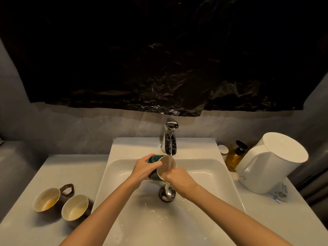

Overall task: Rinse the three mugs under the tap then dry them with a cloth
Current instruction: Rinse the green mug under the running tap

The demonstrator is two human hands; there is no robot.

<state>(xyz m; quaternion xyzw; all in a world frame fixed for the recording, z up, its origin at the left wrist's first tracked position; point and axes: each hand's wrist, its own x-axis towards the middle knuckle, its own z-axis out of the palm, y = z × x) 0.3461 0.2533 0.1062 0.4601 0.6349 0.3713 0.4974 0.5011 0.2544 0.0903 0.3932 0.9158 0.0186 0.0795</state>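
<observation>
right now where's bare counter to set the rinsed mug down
Left counter is bare between the two dirty mugs and the back wall. Right counter is crowded: white kettle, amber pump bottle; only its near corner is free. Both hands hold the green mug under the tap.

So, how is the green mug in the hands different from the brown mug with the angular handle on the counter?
The dark green mug is held tilted on its side over the white sink, under running water; the brown angular-handled mug stands upright on the counter, left of the sink. The green one is gripped by the left hand, with the right hand at its rim; the brown one is untouched and holds yellowish residue. Both have pale interiors.
</observation>
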